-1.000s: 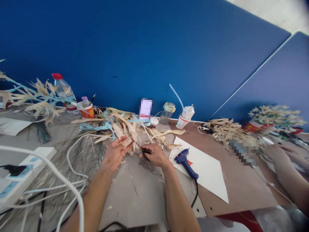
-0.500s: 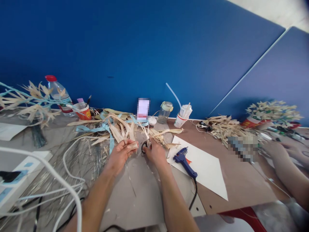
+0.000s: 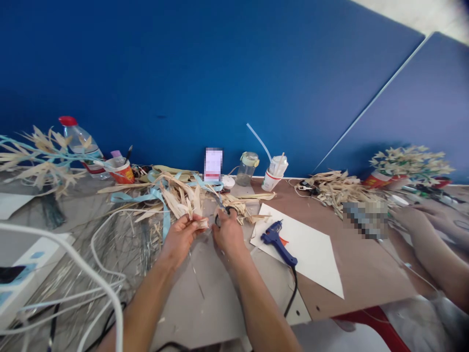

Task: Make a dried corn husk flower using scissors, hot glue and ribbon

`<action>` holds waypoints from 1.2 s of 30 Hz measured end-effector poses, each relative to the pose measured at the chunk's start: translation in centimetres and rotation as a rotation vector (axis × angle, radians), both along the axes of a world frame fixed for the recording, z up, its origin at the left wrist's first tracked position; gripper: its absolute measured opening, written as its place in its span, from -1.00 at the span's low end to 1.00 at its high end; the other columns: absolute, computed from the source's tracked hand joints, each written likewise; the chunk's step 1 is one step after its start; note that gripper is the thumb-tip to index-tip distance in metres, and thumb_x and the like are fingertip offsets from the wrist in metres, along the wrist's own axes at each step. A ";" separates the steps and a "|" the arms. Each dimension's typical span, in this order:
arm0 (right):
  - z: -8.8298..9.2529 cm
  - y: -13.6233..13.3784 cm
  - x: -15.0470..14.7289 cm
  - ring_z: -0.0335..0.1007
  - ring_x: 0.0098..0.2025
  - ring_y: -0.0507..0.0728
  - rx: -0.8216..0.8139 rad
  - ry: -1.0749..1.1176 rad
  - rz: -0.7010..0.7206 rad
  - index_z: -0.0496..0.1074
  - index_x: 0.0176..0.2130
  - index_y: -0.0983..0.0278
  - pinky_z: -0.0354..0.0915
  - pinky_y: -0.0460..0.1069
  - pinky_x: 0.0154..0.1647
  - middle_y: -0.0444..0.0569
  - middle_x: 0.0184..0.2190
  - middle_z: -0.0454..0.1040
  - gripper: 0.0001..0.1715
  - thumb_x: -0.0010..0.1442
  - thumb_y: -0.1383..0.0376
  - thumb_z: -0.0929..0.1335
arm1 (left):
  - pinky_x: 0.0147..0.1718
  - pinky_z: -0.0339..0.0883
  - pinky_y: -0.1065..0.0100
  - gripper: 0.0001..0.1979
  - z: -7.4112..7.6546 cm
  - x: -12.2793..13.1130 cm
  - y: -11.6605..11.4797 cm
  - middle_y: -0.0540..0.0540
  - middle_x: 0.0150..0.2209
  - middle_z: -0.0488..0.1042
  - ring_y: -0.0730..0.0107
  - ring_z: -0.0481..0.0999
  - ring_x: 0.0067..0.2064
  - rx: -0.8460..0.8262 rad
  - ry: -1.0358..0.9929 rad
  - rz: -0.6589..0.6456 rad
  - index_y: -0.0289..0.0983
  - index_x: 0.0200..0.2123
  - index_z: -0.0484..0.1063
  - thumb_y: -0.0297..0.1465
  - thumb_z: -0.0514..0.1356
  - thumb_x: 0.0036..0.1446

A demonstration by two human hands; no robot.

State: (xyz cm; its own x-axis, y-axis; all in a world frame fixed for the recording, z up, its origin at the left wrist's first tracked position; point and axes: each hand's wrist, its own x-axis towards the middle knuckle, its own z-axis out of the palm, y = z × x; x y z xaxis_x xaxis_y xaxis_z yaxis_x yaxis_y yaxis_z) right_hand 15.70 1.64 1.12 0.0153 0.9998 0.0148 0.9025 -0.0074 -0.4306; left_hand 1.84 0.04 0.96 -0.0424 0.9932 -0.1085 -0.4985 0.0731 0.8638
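Observation:
My left hand (image 3: 184, 234) is closed, pinching a small pale piece of dried husk (image 3: 202, 223) between thumb and fingers. A thin wire (image 3: 197, 276) lies or hangs below that hand; whether it joins the husk I cannot tell. Just to the right, my right hand (image 3: 230, 237) is closed on the black handles of a pair of scissors (image 3: 230, 210), whose blades point away toward the back and stand apart from the husk piece. Behind both hands spreads a heap of dried husk strips (image 3: 181, 198), with a light blue ribbon (image 3: 137, 196) running through it.
A blue glue gun (image 3: 277, 243) rests on white paper (image 3: 315, 264) at right. White cables (image 3: 95, 244) and a power strip (image 3: 32, 274) crowd the left, beside loose wires. A phone, jar (image 3: 247, 168) and cups line the blue partition. Another person's hands (image 3: 414, 220) are at far right.
The view has shifted slightly, moving most things left. My right hand has turned the scissors, so their handle rings show more spread. My left hand keeps its pinch on the husk piece.

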 end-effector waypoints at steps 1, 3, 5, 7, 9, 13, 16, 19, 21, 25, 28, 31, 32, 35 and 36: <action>0.0 0.0 0.0 0.48 -0.13 0.22 0.008 0.012 -0.009 0.30 0.17 0.21 0.29 0.04 -0.15 0.24 0.20 0.19 -0.46 0.20 0.23 0.32 | -0.22 0.41 0.29 -0.80 0.0 0.0 0.0 -0.09 -0.36 0.55 0.35 0.54 -0.30 0.001 0.000 0.003 -0.30 -0.45 0.45 -0.40 0.38 -0.18; 0.2 0.0 0.2 0.47 -0.11 0.21 0.032 0.036 -0.011 0.39 0.09 0.24 0.29 0.02 -0.13 0.22 0.16 0.27 -0.55 0.20 0.24 0.31 | -0.22 0.41 0.29 -0.81 -0.1 0.0 0.0 -0.08 -0.36 0.54 0.36 0.53 -0.29 0.003 0.004 0.009 -0.30 -0.44 0.45 -0.41 0.37 -0.17; 0.3 0.1 0.5 0.46 -0.12 0.21 0.063 0.058 -0.006 0.48 -0.05 0.28 0.29 0.01 -0.13 0.19 0.01 0.42 -0.66 0.20 0.25 0.30 | -0.23 0.41 0.30 -0.82 -0.2 0.0 0.0 -0.08 -0.35 0.54 0.36 0.53 -0.29 -0.001 0.011 0.013 -0.30 -0.43 0.46 -0.41 0.36 -0.15; 0.5 0.1 0.8 0.47 -0.16 0.20 0.105 0.083 -0.028 0.53 -0.16 0.27 0.29 0.00 -0.17 0.14 -0.15 0.51 -0.73 0.22 0.25 0.29 | -0.26 0.41 0.32 -0.82 -0.3 -0.1 0.1 -0.07 -0.36 0.53 0.37 0.52 -0.31 -0.004 0.013 0.021 -0.30 -0.42 0.46 -0.41 0.36 -0.15; 0.6 0.2 1.0 0.47 -0.19 0.19 0.151 0.107 -0.069 0.53 -0.17 0.25 0.29 -0.01 -0.21 0.12 -0.19 0.53 -0.73 0.23 0.24 0.28 | -0.29 0.39 0.35 -0.82 -0.3 -0.1 0.1 -0.07 -0.36 0.53 0.39 0.52 -0.32 -0.005 0.007 0.022 -0.30 -0.42 0.46 -0.42 0.36 -0.16; 0.7 0.0 1.0 0.47 -0.19 0.19 0.117 0.093 -0.087 0.47 -0.06 0.28 0.28 -0.01 -0.21 0.14 -0.07 0.47 -0.67 0.21 0.25 0.29 | -0.32 0.39 0.36 -0.78 -0.3 -0.1 0.1 -0.06 -0.37 0.53 0.40 0.50 -0.34 -0.016 -0.009 0.032 -0.30 -0.40 0.46 -0.41 0.39 -0.18; 0.8 -0.2 1.0 0.46 -0.17 0.20 0.108 0.092 -0.071 0.44 0.00 0.29 0.28 0.01 -0.18 0.17 0.03 0.38 -0.62 0.21 0.25 0.29 | -0.30 0.40 0.35 -0.77 -0.2 0.0 0.1 -0.06 -0.36 0.53 0.40 0.50 -0.33 -0.022 -0.010 0.052 -0.30 -0.39 0.47 -0.40 0.39 -0.18; 1.0 -0.1 1.0 0.41 -0.10 0.18 0.280 0.243 -0.086 0.45 -0.03 0.30 0.26 0.00 -0.12 0.16 0.05 0.35 -0.65 0.25 0.27 0.25 | -0.30 0.41 0.34 -0.77 -0.1 0.1 0.2 -0.06 -0.38 0.53 0.41 0.49 -0.34 -0.025 -0.006 0.066 -0.29 -0.39 0.47 -0.40 0.39 -0.18; 1.1 -0.1 0.7 0.40 -0.16 0.14 0.312 0.439 -0.028 0.49 -0.15 0.34 0.27 -0.03 -0.17 0.11 -0.15 0.44 -0.66 0.28 0.24 0.21 | -0.30 0.42 0.33 -0.76 -0.1 0.1 0.2 -0.04 -0.39 0.52 0.41 0.49 -0.35 -0.023 0.001 0.084 -0.28 -0.40 0.47 -0.39 0.40 -0.20; 0.4 -0.3 -0.9 0.30 -0.43 0.05 0.149 0.743 0.140 0.48 -0.34 0.33 0.24 -0.08 -0.38 -0.06 -0.44 0.43 -0.68 0.21 0.15 0.27 | -0.29 0.41 0.37 -0.74 -0.3 0.2 0.3 -0.02 -0.39 0.52 0.42 0.49 -0.33 0.005 0.037 0.133 -0.27 -0.40 0.48 -0.38 0.41 -0.24; -0.4 -0.6 -2.2 0.26 -0.43 0.03 0.289 0.778 0.101 0.48 -0.35 0.31 0.22 -0.07 -0.35 -0.07 -0.38 0.41 -0.81 0.06 0.23 0.36 | -0.28 0.41 0.37 -0.73 -1.0 0.3 0.5 -0.01 -0.38 0.52 0.41 0.50 -0.32 0.020 0.074 0.151 -0.26 -0.37 0.48 -0.35 0.40 -0.22; -0.8 -0.3 -2.4 0.28 -0.39 0.05 0.378 0.882 0.058 0.47 -0.44 0.30 0.22 -0.06 -0.32 -0.07 -0.41 0.38 -0.83 0.05 0.26 0.33 | -0.22 0.42 0.30 -0.70 -1.6 0.4 0.5 -0.03 -0.33 0.53 0.35 0.52 -0.26 0.031 0.106 0.136 -0.26 -0.34 0.49 -0.30 0.39 -0.19; -0.8 -0.2 -2.3 0.28 -0.39 0.06 0.378 0.932 0.041 0.46 -0.47 0.29 0.21 -0.06 -0.33 -0.08 -0.44 0.37 -0.83 0.05 0.26 0.32 | -0.21 0.42 0.28 -0.70 -1.6 0.5 0.5 -0.04 -0.32 0.53 0.33 0.52 -0.25 0.026 0.105 0.127 -0.27 -0.34 0.49 -0.28 0.39 -0.19; -0.6 0.3 -1.7 0.22 -0.47 0.03 0.331 1.073 -0.034 0.40 -0.49 0.28 0.18 -0.07 -0.40 -0.15 -0.55 0.33 -0.81 0.06 0.22 0.30 | -0.26 0.42 0.28 -0.66 -1.2 0.5 0.3 -0.04 -0.39 0.52 0.34 0.51 -0.33 -0.028 0.087 0.110 -0.29 -0.36 0.48 -0.24 0.39 -0.21; -0.5 0.4 -1.4 0.19 -0.51 0.02 0.309 1.106 -0.053 0.38 -0.48 0.28 0.16 -0.08 -0.44 -0.17 -0.58 0.30 -0.80 0.06 0.20 0.29 | -0.32 0.41 0.30 -0.65 -1.0 0.4 0.2 -0.03 -0.44 0.50 0.37 0.50 -0.38 -0.046 0.083 0.107 -0.30 -0.36 0.48 -0.23 0.40 -0.22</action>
State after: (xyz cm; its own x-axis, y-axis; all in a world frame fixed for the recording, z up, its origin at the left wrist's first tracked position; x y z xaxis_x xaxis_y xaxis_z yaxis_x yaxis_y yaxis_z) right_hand 14.27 2.07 0.62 0.2149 0.9535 0.2113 0.0307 0.2096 -0.9773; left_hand 2.28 0.28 -0.06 -0.1585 0.9765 -0.1458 -0.4323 0.0641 0.8994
